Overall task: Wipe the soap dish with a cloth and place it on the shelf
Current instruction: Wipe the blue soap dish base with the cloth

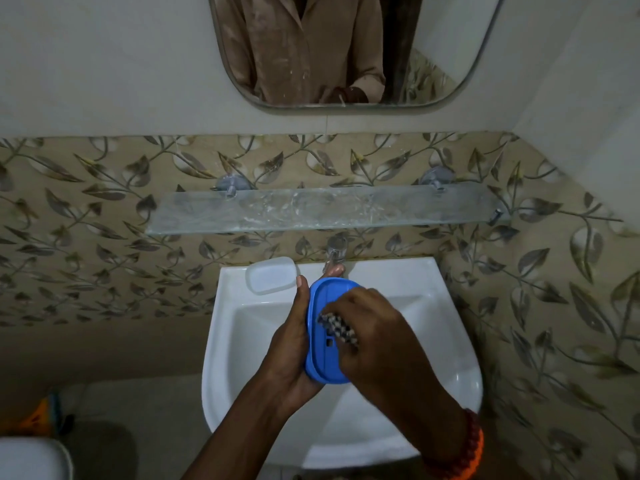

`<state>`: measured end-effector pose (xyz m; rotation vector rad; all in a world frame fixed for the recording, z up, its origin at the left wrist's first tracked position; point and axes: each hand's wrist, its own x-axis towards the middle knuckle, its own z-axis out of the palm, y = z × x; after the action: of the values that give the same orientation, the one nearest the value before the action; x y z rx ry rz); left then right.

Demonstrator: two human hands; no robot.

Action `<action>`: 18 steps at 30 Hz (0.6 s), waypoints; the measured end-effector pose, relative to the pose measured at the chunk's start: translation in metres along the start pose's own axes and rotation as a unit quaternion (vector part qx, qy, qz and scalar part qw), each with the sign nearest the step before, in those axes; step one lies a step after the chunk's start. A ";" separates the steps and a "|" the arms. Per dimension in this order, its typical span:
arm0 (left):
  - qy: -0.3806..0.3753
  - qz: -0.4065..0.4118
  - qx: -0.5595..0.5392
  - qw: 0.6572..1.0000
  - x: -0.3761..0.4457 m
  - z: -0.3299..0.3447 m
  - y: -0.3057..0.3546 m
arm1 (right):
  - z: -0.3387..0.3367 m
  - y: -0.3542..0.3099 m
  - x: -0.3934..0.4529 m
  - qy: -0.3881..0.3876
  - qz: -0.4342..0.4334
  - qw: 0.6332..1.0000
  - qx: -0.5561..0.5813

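Nearest the camera, the right hand [374, 336], a beaded band at its wrist, is bunched around a checked cloth [337, 329] and presses it onto the face of the blue soap dish [327, 355]. The left hand [294, 344] cradles the dish from its left side, thumb up along the rim and fingertips showing past the far end, so both hands are closed on something: one on the dish, one on the cloth. The dish is held tilted over the white basin [446, 341], just in front of the tap [335, 252]. It looks like thin moulded plastic, so probably light and stiff, and likely slick if wet; gripping it by the long edges, as the left hand does, seems the safest hold, since the flat face offers little purchase. A translucent lid or tray [272, 275] rests on the basin's back left corner. The glass shelf [325, 211] on the wall above is bare, and setting the dish there calls for a gentle landing, as glass is hard and slippery. Wiping appears underway; placing is not yet done.
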<state>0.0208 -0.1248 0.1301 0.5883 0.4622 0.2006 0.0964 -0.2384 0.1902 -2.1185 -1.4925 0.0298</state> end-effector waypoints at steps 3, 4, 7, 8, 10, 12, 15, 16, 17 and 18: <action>0.019 0.004 0.015 1.000 -0.001 0.000 -0.005 | -0.002 0.001 0.013 0.076 0.001 0.997 -0.023; 0.020 0.009 0.016 1.000 -0.002 0.000 -0.006 | -0.002 0.002 0.015 0.090 -0.001 0.996 -0.026; 0.025 0.042 0.034 0.998 -0.002 0.003 -0.004 | 0.000 0.003 0.015 0.111 0.030 0.993 -0.040; 0.027 0.052 0.042 0.997 -0.002 0.004 -0.003 | 0.000 0.003 0.013 0.109 0.047 0.992 -0.047; 0.030 0.066 0.053 0.996 -0.002 0.005 -0.001 | 0.002 0.001 0.008 0.092 0.079 0.992 -0.047; 0.031 0.074 0.053 0.995 -0.002 0.006 0.000 | 0.002 0.000 0.004 0.075 0.102 0.992 -0.026; 0.031 0.068 0.040 0.996 -0.001 0.009 0.000 | 0.002 0.001 0.010 0.086 0.108 0.990 0.008; 0.030 0.058 0.035 0.997 -0.001 0.010 -0.001 | 0.001 0.001 0.014 0.095 0.102 0.990 0.010; 0.031 0.048 0.031 0.998 0.000 0.010 -0.002 | 0.001 -0.001 0.018 0.097 0.091 0.991 0.010; 0.035 0.043 0.030 0.998 0.000 0.009 -0.001 | 0.001 -0.003 0.020 0.095 0.073 0.993 0.012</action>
<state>0.0257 -0.1302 0.1362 0.6629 0.5135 0.2910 0.1013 -0.2194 0.1963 -2.1427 -1.2197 -0.0981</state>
